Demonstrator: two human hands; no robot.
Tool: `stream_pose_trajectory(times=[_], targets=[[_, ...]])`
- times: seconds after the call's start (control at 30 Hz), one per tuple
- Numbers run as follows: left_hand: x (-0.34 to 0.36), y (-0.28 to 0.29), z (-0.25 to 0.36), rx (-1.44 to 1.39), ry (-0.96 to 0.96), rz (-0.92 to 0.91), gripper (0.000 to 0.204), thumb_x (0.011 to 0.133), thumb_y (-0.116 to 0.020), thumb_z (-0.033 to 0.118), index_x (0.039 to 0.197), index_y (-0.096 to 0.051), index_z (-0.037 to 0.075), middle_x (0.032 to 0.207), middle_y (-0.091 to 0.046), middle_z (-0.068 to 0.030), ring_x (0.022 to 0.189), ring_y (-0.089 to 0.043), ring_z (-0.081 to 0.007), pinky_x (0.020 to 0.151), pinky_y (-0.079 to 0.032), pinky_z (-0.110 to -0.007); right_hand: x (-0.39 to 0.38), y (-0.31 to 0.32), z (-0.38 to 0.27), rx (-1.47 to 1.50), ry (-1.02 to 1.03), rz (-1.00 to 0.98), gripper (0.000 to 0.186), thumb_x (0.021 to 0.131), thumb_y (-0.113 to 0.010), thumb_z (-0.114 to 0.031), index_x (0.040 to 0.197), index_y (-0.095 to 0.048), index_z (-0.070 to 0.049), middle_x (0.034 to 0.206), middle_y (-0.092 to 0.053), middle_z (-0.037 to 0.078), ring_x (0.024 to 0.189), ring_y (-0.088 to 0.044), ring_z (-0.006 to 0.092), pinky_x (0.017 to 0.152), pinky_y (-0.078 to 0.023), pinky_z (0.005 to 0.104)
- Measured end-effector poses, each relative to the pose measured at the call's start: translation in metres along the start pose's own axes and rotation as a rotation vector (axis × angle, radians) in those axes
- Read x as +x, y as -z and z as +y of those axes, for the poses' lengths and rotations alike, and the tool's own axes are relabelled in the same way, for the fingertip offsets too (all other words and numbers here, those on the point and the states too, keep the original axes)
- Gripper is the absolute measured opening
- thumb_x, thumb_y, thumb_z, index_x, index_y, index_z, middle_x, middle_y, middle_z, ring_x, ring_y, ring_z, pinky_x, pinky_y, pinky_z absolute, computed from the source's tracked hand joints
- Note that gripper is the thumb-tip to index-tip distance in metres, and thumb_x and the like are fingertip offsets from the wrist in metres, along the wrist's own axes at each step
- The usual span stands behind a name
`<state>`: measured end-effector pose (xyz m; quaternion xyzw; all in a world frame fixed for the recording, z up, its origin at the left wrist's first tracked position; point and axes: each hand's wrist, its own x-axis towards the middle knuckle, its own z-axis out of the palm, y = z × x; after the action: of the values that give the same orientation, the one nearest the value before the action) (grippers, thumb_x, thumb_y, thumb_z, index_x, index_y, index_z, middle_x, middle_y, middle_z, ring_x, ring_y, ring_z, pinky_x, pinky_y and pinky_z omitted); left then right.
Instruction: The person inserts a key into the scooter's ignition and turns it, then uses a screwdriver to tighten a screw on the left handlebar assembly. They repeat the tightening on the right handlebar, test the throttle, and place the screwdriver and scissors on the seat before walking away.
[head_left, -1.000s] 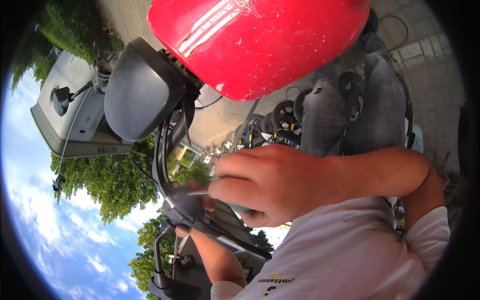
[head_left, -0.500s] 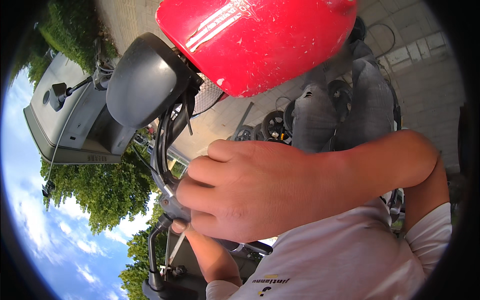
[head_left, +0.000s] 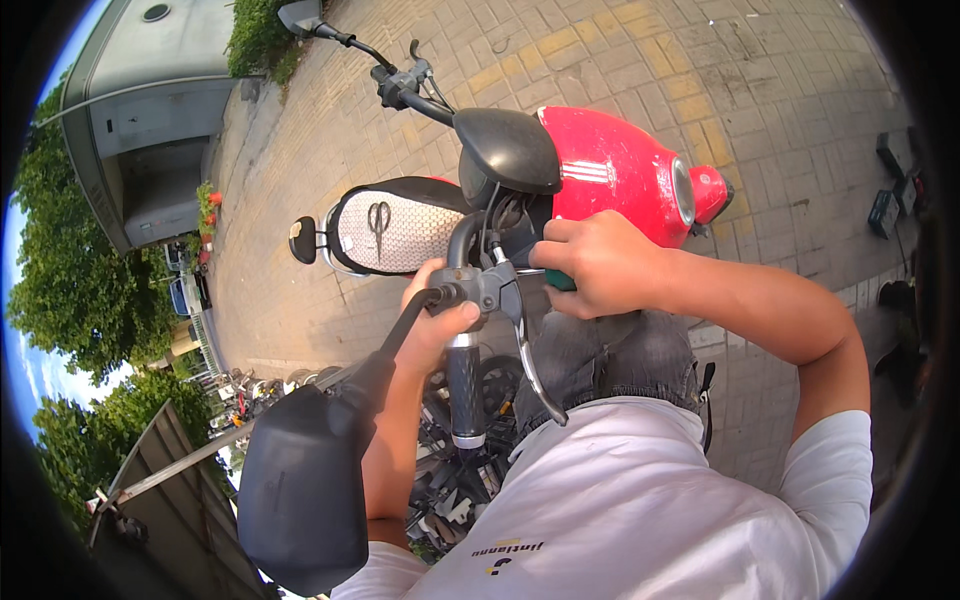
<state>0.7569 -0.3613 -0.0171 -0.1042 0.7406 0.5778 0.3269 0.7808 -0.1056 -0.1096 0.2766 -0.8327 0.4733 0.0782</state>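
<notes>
A: What is the right grip (head_left: 608, 262) doing?

B: It is staying out to the right of the handlebar (head_left: 463, 240), with its fingers curling tightly around a green-handled tool (head_left: 561, 281). The shaft is pointing left, toward the grey lever bracket (head_left: 493, 287) — I cannot tell whether the tip is touching.

A: And the left grip (head_left: 432, 325)?

B: That is clasping the lever bracket from the left, its thumb pressing along the near side. A silver brake lever (head_left: 537, 378) is reaching from the bracket toward the near side, and a black ribbed handle (head_left: 465, 390) is running alongside it.

A: What else is showing?

B: 2 mirrors: a big black mirror (head_left: 305, 490) is filling the near left, and a smaller mirror (head_left: 302, 18) is sticking up at the far left. A black housing (head_left: 510, 150) is sitting beyond the hands, with a red body panel (head_left: 610, 180) curving away to its right. Left of the bracket, a dark scissors-shaped thing (head_left: 379, 230) is lying on a woven seat (head_left: 425, 228) — all above brick paving (head_left: 560, 80).
</notes>
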Motion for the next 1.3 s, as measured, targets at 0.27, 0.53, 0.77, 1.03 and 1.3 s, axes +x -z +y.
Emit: stream_pose_trajectory(times=[0.27,0.53,0.77,1.03,1.3], targets=[[0.007,-0.001,-0.007,-0.003,-0.017,-0.046,0.079,0.070,-0.087,0.024,0.131,-0.045,-0.003,0.105,-0.063,-0.0084,0.093,-0.060,-0.0137,0.085,-0.049,-0.030,0.004,0.011,0.004,0.455,-0.344,-0.153,0.029,0.069,-0.077,-0.015,0.092,-0.069,0.000,0.079,-0.066,0.013,0.072,-0.065,0.0267,0.068,-0.052,0.0369],[0.008,-0.008,-0.017,-0.070,-0.004,-0.111,0.066,0.072,-0.084,0.024,0.122,-0.048,0.000,0.099,-0.061,-0.0087,0.086,-0.062,-0.0166,0.075,-0.054,-0.033,0.007,0.011,-0.004,0.570,-0.575,-0.251,0.031,0.073,-0.078,-0.018,0.095,-0.069,0.002,0.081,-0.067,0.013,0.077,-0.063,0.0200,0.074,-0.051,0.0329],[0.017,0.000,-0.009,0.012,0.005,-0.144,0.055,0.081,-0.080,0.019,0.124,-0.051,0.002,0.107,-0.060,-0.0106,0.086,-0.064,-0.0194,0.076,-0.059,-0.036,-0.005,-0.004,-0.007,-0.192,0.150,0.059,0.038,0.065,-0.081,-0.008,0.099,-0.064,-0.004,0.090,-0.060,0.011,0.074,-0.064,0.0317,0.058,-0.053,0.0414],[0.043,0.005,-0.036,0.005,-0.120,-0.207,0.054,0.084,-0.078,0.019,0.127,-0.053,0.000,0.111,-0.064,-0.0100,0.093,-0.063,-0.0162,0.080,-0.055,-0.035,-0.002,-0.012,-0.002,-0.015,0.097,0.078,0.028,0.064,-0.075,-0.002,0.091,-0.067,-0.003,0.080,-0.061,0.012,0.068,-0.064,0.0331,0.058,-0.052,0.0404],[0.056,0.008,-0.045,-0.031,-0.180,-0.208,0.060,0.083,-0.080,0.018,0.131,-0.053,-0.002,0.114,-0.067,-0.0111,0.101,-0.063,-0.0151,0.084,-0.052,-0.033,-0.006,-0.015,0.008,0.186,-0.078,0.057,0.025,0.065,-0.069,0.004,0.089,-0.064,0.003,0.079,-0.063,0.016,0.070,-0.064,0.0309,0.066,-0.051,0.0366]])
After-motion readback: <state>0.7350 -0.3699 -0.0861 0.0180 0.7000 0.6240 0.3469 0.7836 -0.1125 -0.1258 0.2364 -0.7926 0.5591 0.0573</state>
